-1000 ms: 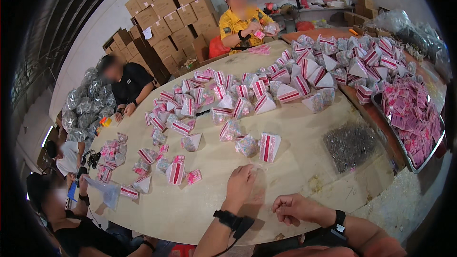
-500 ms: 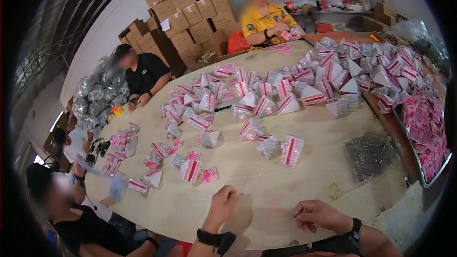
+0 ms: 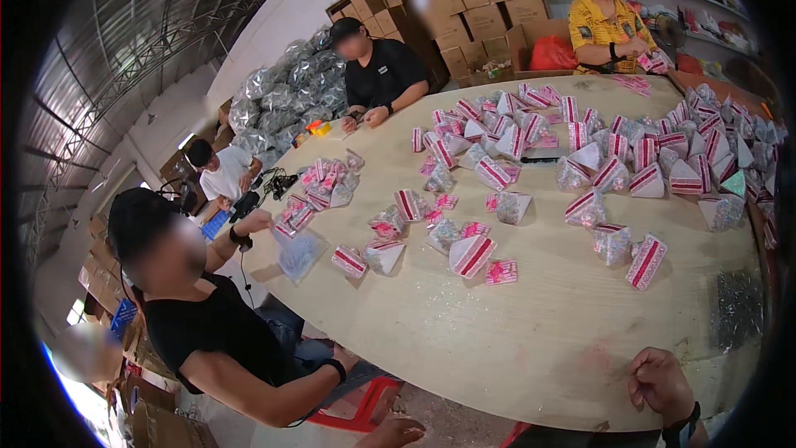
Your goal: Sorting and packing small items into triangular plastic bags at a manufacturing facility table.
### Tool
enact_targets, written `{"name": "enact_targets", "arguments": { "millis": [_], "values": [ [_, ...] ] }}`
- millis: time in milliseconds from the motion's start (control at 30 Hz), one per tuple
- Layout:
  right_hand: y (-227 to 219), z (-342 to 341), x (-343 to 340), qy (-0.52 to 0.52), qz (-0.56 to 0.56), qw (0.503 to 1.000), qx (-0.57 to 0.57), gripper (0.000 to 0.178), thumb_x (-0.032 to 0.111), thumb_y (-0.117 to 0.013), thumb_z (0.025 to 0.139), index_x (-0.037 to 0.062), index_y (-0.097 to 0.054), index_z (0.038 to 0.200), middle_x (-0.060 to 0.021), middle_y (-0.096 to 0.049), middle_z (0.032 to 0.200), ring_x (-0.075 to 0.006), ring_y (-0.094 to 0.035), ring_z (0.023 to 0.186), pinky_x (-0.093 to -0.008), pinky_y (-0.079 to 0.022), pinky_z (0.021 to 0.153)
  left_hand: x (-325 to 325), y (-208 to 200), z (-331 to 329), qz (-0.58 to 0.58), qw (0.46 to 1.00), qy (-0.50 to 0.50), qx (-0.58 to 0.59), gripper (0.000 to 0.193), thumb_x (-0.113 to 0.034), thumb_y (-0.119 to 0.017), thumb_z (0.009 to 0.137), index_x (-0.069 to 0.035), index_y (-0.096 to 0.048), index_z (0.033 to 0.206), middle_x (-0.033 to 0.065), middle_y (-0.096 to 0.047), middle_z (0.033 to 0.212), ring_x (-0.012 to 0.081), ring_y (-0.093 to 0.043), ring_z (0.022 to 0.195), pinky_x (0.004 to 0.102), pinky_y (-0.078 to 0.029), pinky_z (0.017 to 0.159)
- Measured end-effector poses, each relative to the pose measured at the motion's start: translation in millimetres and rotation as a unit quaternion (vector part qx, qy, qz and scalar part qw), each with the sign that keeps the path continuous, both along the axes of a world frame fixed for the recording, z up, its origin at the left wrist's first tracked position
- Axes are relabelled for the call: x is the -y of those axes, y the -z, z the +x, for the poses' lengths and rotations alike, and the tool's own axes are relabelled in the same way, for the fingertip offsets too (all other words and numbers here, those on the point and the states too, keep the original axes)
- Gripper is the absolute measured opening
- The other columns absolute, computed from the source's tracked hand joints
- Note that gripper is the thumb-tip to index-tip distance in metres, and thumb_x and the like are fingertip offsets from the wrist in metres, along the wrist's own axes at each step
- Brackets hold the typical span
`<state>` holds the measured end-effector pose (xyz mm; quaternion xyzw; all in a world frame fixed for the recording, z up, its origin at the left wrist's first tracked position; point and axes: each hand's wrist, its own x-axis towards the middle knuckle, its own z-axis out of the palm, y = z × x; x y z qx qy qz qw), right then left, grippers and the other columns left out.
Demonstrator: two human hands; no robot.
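Observation:
My right hand [image 3: 662, 383] rests over the near right edge of the table [image 3: 464, 348], with a black band at the wrist. Its fingers are loosely curled and apart, and nothing shows in them. Low at the bottom edge, beside the table and over the floor, my left hand [image 3: 395, 432] is partly in view with fingers loosely stretched and empty. Nearest to my right hand lies a wedge-shaped pink and white package [image 3: 647, 262], shaped like a cake slice. Another such wedge [image 3: 473, 256] lies farther left, beside a flat pink packet [image 3: 501, 272].
Many more wedges [image 3: 647, 174] are heaped across the table's far side. A clear plastic bag [image 3: 300, 257] lies at the left edge near a person in black [image 3: 220, 323]. Other people sit around the table. A red stool [image 3: 365, 406] stands by the near edge.
The view has swung to the left. My left hand has dropped from over the table to beside its edge. My right hand stays over the near edge, fingers still curled.

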<state>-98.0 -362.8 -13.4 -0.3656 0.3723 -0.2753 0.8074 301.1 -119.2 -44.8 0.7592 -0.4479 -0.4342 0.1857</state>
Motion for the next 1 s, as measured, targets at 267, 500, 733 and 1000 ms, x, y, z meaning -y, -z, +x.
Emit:
{"name": "enact_targets", "arguments": {
  "millis": [267,500,733,1000],
  "values": [
    [-12.2,-2.7,-6.0,0.063,0.048,0.991,0.108,0.011,0.001,-0.043,0.077,-0.0006,-0.05,0.085,-0.0152,-0.053,0.061,-0.0235,-0.046,0.041,-0.0311,-0.032,0.035,82.8,-56.7,-29.7,-0.033,0.95,0.08,-0.3,0.022,-0.016,-0.054,0.084,-0.003,-0.057,0.102,0.0044,-0.06,0.091,0.0121,-0.053,0.087,0.0271,-0.042,0.078],
    [-7.3,0.3,0.4,-0.026,0.02,0.997,0.076,0.013,0.015,-0.048,0.086,0.0032,-0.05,0.092,-0.0101,-0.054,0.067,-0.0146,-0.049,0.051,-0.0247,-0.033,0.038,164.2,-34.8,-104.6,-0.106,0.887,0.121,-0.434,0.016,-0.009,-0.054,0.083,-0.001,-0.057,0.097,0.0055,-0.061,0.09,0.0119,-0.056,0.079,0.0249,-0.046,0.071],
    [-22.7,-29.7,-9.2,0.003,-0.152,0.987,-0.051,0.013,0.014,-0.051,0.083,0.0035,-0.053,0.091,-0.0036,-0.057,0.07,-0.0081,-0.054,0.055,-0.0205,-0.041,0.044,178.6,-28.9,-142.6,-0.184,0.913,0.064,-0.358,0.016,-0.011,-0.05,0.083,0.001,-0.057,0.092,0.0077,-0.062,0.088,0.0125,-0.056,0.077,0.0254,-0.046,0.07],
    [-68.9,-152.9,13.3,0.185,-0.34,0.864,-0.321,0.008,0.01,-0.054,0.077,0.0035,-0.056,0.082,-0.0047,-0.055,0.069,-0.0158,-0.057,0.061,-0.0274,-0.047,0.053,170.9,-49.6,-157.5,-0.215,0.94,0.04,-0.261,0.017,-0.009,-0.048,0.082,0.001,-0.057,0.092,0.0067,-0.062,0.087,0.0112,-0.054,0.074,0.023,-0.044,0.067]
  ]
}}
